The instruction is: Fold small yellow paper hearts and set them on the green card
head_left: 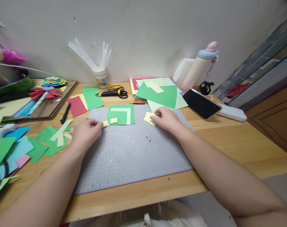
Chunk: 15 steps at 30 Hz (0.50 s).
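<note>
My left hand [86,130] rests at the left of the grey cutting mat [138,148], thumb and finger pinched on a small folded pale yellow paper [106,123]. A similar folded paper heart [114,120] lies beside it on a green paper square [121,110], which bears a paler green L-shaped strip [128,115]. Toward the mat's right side, my right hand [166,118] has its thumb and fingers closed on the edge of a pale yellow paper square [149,118]. Its fingertips partly cover that square.
Green paper scraps [52,142] lie left of the mat. Behind it are scissors [124,94], a yellow-black cutter [110,93], stacked paper [159,94] and a cup of white sticks [99,75]. A phone [201,103] and bottle [197,67] stand at right.
</note>
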{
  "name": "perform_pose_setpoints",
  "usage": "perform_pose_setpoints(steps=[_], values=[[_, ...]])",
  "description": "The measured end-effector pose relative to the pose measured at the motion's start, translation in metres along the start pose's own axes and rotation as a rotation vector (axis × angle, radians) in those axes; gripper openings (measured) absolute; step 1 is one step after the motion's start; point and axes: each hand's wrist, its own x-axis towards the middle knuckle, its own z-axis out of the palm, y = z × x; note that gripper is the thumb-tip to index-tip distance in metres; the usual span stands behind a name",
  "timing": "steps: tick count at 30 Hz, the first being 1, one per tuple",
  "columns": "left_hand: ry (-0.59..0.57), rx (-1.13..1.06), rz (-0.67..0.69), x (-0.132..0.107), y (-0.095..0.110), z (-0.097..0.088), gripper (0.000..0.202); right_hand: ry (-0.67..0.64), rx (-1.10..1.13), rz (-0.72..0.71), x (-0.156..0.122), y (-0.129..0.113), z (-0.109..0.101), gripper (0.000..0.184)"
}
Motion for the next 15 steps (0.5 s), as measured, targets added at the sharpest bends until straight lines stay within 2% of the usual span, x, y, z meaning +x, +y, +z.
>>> perform_pose_setpoints(steps=[3, 7, 11, 15], values=[[0.041, 0.021, 0.005, -0.001, 0.000, 0.000, 0.019, -0.035, -0.033, 0.032, -0.002, -0.002, 0.002, 0.045], [0.129, -0.030, 0.030, -0.010, 0.007, -0.004, 0.021, -0.085, -0.012, 0.073, -0.003, -0.006, 0.001, 0.045], [0.087, -0.128, 0.146, -0.029, 0.019, -0.006, 0.016, -0.104, 0.071, 0.112, -0.004, -0.008, -0.003, 0.044], [-0.043, -0.212, 0.296, -0.050, 0.029, -0.005, 0.011, -0.111, 0.244, 0.106, -0.006, -0.012, -0.005, 0.018]])
